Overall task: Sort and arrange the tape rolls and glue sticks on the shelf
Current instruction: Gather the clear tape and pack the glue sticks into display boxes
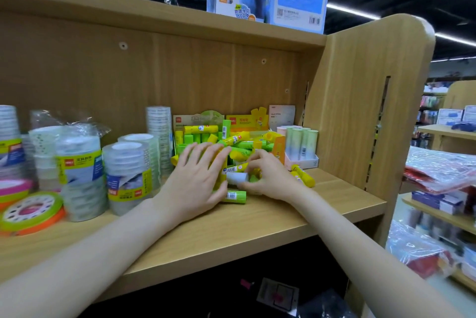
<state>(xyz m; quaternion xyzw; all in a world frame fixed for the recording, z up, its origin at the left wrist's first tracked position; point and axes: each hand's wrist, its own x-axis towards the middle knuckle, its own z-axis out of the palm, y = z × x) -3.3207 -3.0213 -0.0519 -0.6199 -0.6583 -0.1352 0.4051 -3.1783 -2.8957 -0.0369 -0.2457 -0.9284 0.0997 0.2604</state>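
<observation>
Lying under both hands (226,178) on the shelf (231,230), glue sticks (233,196).

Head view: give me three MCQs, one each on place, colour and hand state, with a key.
1. Where do the wrapped clear tape stacks stand relative to the glue stick pile?
A left B right C on the shelf above

2. The flat tape roll at the front left is:
A blue and white B green and orange C black

3. The left hand is:
A spread open on the glue sticks B clenched in a fist C off the shelf

Key: 1 A, stacks sit left of the pile. 2 B, green over orange bands. 3 A, fingers straight over the sticks.
</observation>
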